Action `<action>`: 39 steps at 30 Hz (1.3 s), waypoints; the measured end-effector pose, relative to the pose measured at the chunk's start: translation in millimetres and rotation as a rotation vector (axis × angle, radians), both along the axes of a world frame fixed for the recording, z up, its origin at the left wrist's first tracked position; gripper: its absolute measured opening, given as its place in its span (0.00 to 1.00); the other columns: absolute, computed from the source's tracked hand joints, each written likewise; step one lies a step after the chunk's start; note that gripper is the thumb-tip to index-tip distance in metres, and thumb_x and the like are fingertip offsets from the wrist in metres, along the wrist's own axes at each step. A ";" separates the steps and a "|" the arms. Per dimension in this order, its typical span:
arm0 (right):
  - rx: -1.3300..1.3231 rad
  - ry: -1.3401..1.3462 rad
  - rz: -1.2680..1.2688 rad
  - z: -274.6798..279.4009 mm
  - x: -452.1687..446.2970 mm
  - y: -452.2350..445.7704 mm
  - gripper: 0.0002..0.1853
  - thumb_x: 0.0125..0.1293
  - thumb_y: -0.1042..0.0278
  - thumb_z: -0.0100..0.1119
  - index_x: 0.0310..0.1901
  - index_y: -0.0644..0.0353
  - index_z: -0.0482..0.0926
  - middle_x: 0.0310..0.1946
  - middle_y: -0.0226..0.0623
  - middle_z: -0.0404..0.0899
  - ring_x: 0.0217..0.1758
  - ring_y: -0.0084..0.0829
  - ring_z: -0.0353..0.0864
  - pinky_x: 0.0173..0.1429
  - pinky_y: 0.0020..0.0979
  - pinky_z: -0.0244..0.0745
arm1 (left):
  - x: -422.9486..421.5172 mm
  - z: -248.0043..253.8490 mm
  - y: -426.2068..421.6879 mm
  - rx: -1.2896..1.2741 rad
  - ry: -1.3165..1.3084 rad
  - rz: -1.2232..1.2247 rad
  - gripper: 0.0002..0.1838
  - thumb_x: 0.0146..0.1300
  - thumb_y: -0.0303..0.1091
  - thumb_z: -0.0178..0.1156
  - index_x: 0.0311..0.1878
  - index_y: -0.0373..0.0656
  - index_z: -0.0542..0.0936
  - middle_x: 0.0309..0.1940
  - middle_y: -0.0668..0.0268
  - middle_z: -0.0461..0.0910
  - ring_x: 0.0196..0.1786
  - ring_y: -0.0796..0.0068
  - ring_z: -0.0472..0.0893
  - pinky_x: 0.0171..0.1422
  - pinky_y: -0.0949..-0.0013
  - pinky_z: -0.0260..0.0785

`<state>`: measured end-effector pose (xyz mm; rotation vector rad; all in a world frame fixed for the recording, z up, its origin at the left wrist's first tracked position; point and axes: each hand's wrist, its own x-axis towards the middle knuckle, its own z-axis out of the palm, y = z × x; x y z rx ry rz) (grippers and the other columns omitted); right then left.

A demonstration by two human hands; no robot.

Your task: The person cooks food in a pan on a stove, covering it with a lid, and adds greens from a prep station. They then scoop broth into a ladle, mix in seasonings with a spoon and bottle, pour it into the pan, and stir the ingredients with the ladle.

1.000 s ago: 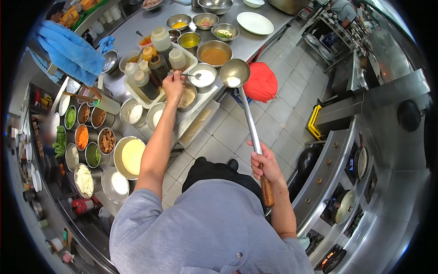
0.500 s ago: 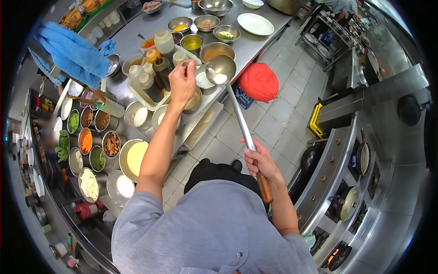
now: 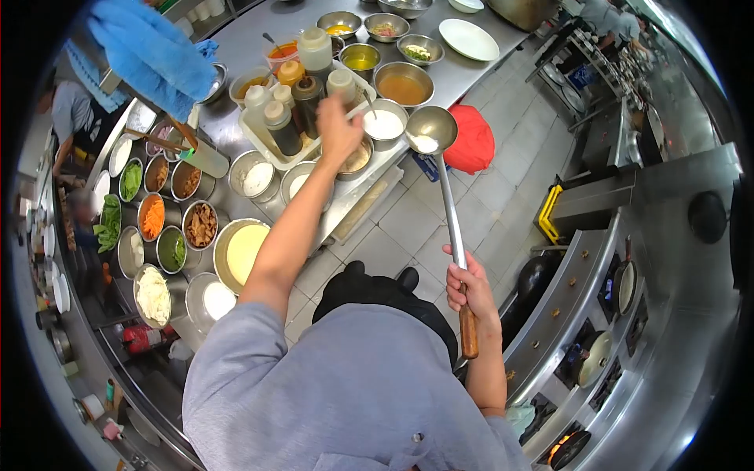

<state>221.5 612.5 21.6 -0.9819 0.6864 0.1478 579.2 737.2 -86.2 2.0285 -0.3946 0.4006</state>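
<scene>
My right hand (image 3: 469, 288) grips a long-handled ladle (image 3: 433, 129) low on its metal shaft, above the wooden grip. A little white powder lies in the ladle's bowl, held out beyond the counter edge beside a red bag-like cover (image 3: 471, 141). My left hand (image 3: 339, 137), smeared by motion, has its fingers apart with nothing visible in them. It hovers by the squeeze bottles (image 3: 283, 128) and over a metal pot (image 3: 359, 159) whose contents it partly hides. Just right of it, a spoon (image 3: 369, 104) leans in a metal bowl of white powder (image 3: 385, 125).
Metal pots of chopped food, such as carrot (image 3: 151, 217), and a large pot of pale yellow liquid (image 3: 245, 253) line the left. Bowls of brown sauce (image 3: 404, 85) and other ingredients stand farther back by a white plate (image 3: 469, 39). Stove burners (image 3: 589, 363) run along the right.
The spoon that my left hand held over the ladle now rests in the white powder bowl. My left hand has drawn away from it. The ladle has moved right, away from the bowls.
</scene>
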 end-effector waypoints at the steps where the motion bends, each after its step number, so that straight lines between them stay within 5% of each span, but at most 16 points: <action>1: 0.006 0.006 -0.013 -0.3 -2.5 1.7 0.21 0.70 0.70 0.52 0.64 0.57 0.66 0.20 0.25 0.63 0.11 0.15 0.59 0.14 0.22 0.60 | -12.9 16.1 19.2 -0.010 -0.155 0.124 0.30 0.53 0.37 0.68 0.58 0.38 0.70 0.52 0.53 0.74 0.59 0.50 0.70 0.67 0.51 0.58; 3: 0.020 -0.005 -0.022 -2.3 -5.9 3.1 0.21 0.71 0.70 0.51 0.64 0.57 0.66 0.20 0.25 0.62 0.12 0.15 0.59 0.14 0.22 0.60 | -4.9 -3.9 53.3 -0.126 -0.351 0.418 0.38 0.46 0.39 0.74 0.59 0.36 0.68 0.56 0.51 0.67 0.62 0.49 0.65 0.69 0.50 0.54; 5: 0.036 -0.015 -0.034 -2.2 -11.5 5.6 0.21 0.71 0.69 0.51 0.65 0.57 0.66 0.21 0.25 0.62 0.12 0.15 0.59 0.14 0.22 0.60 | 0.2 1.2 80.3 -0.079 -0.247 0.566 0.46 0.44 0.42 0.76 0.63 0.33 0.63 0.59 0.47 0.65 0.66 0.46 0.62 0.71 0.48 0.52; 6: 0.044 -0.026 -0.033 -0.4 -12.6 6.2 0.21 0.71 0.69 0.51 0.65 0.57 0.66 0.21 0.25 0.62 0.12 0.15 0.59 0.14 0.22 0.60 | 17.4 -14.6 91.2 -0.018 -0.236 0.554 0.46 0.44 0.45 0.78 0.62 0.32 0.65 0.58 0.45 0.69 0.64 0.48 0.68 0.69 0.50 0.58; 8: 0.051 -0.043 -0.022 3.2 -15.6 8.4 0.21 0.71 0.69 0.51 0.65 0.57 0.66 0.21 0.25 0.62 0.12 0.15 0.60 0.14 0.22 0.60 | 33.0 -14.6 100.6 -0.166 0.084 0.310 0.41 0.44 0.47 0.78 0.57 0.33 0.71 0.52 0.46 0.77 0.56 0.50 0.77 0.63 0.52 0.67; 15: 0.054 -0.085 0.008 14.8 -30.4 9.6 0.22 0.71 0.69 0.50 0.65 0.58 0.65 0.21 0.25 0.63 0.12 0.15 0.60 0.14 0.21 0.60 | 9.6 36.8 104.1 -0.195 -0.127 0.122 0.26 0.51 0.40 0.76 0.48 0.35 0.78 0.42 0.59 0.83 0.45 0.69 0.81 0.53 0.67 0.72; 18: 0.027 -0.093 0.042 25.4 -37.9 7.9 0.22 0.71 0.70 0.50 0.65 0.58 0.65 0.20 0.24 0.62 0.11 0.15 0.60 0.14 0.21 0.60 | -3.6 84.6 94.4 -0.250 -0.195 -0.104 0.24 0.53 0.38 0.75 0.48 0.36 0.78 0.41 0.61 0.82 0.44 0.71 0.81 0.52 0.68 0.72; 25: 0.026 -0.129 0.087 40.3 -70.5 -4.1 0.22 0.71 0.71 0.50 0.65 0.58 0.64 0.19 0.24 0.62 0.11 0.15 0.60 0.13 0.21 0.60 | -60.6 142.8 25.8 -0.036 0.349 -0.691 0.30 0.50 0.43 0.74 0.53 0.37 0.77 0.46 0.63 0.82 0.47 0.74 0.80 0.56 0.69 0.71; 30: 0.022 -0.143 0.054 40.6 -107.0 -11.1 0.23 0.71 0.71 0.50 0.66 0.58 0.63 0.19 0.24 0.62 0.11 0.15 0.60 0.14 0.21 0.60 | -102.2 98.4 -20.5 0.187 0.949 -0.889 0.30 0.49 0.48 0.71 0.51 0.36 0.79 0.39 0.64 0.82 0.38 0.77 0.80 0.40 0.70 0.73; 39: 0.036 -0.153 0.026 26.1 -152.8 -15.5 0.23 0.72 0.69 0.51 0.66 0.59 0.62 0.18 0.24 0.63 0.11 0.15 0.60 0.15 0.22 0.62 | -135.3 70.5 -53.4 0.412 1.031 -0.869 0.28 0.50 0.46 0.70 0.50 0.38 0.79 0.40 0.63 0.81 0.39 0.74 0.80 0.43 0.69 0.74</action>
